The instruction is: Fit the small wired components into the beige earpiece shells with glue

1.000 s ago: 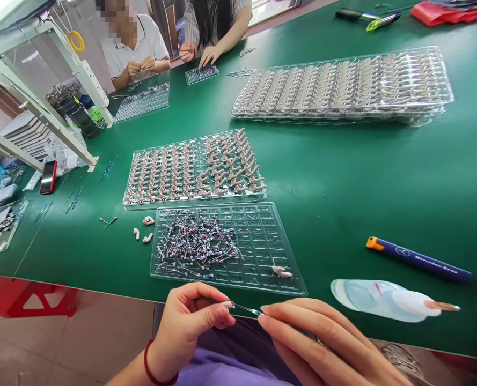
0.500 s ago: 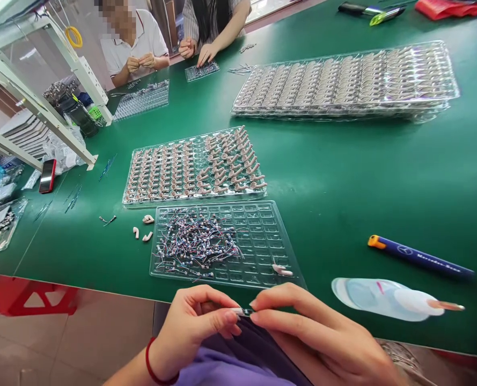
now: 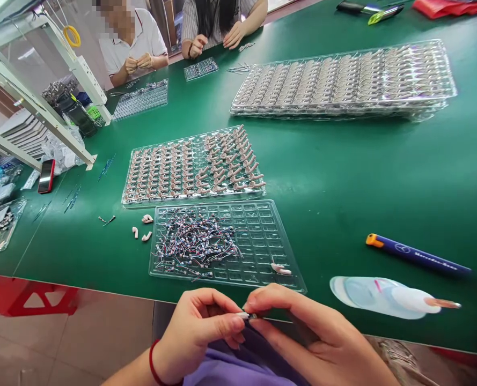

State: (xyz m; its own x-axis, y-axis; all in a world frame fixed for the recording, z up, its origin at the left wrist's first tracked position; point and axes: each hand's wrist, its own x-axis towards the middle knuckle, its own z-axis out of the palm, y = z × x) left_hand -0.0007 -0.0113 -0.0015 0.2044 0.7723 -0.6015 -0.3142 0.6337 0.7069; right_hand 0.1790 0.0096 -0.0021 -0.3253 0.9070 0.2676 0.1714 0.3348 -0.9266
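Note:
Just over the table's front edge, my left hand (image 3: 206,328) and my right hand (image 3: 308,328) meet at the fingertips. Both pinch one small dark part (image 3: 251,316) with a pale bit beside it; the fingers cover most of it. In front of them lies a clear tray (image 3: 258,236) with a pile of tiny wired components (image 3: 198,238) on its left side. A few pinkish curved shells (image 3: 280,269) rest in its right front corner.
Behind is a tray of pinkish shells (image 3: 190,169); farther right, stacked filled trays (image 3: 343,83). To the right lie a squeeze bottle (image 3: 379,295) and a blue cutter-like tool (image 3: 417,254). Loose shells (image 3: 146,236) sit left. Two people (image 3: 137,40) work across the table.
My right fingertips have shifted around the small part, with the thumb now lower. Across the table, one person's hand has left the small tray and moved right.

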